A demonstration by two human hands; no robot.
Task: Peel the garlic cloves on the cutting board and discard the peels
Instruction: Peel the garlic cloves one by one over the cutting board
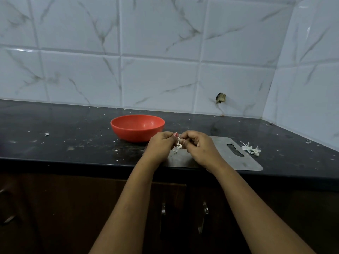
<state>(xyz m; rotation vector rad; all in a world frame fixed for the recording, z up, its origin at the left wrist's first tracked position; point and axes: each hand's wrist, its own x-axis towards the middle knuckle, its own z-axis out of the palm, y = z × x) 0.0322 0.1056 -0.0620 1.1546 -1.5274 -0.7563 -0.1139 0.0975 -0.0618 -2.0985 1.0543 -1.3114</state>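
We see left hand (161, 144) and right hand (199, 146) fingers pinching one garlic clove (178, 144); a slip could drop it off the worktop (73, 143)

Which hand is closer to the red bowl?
Left. The left hand is just beside the red bowl, at its near-right side; the right hand is farther right, over the cutting board. Both pinch a garlic clove.
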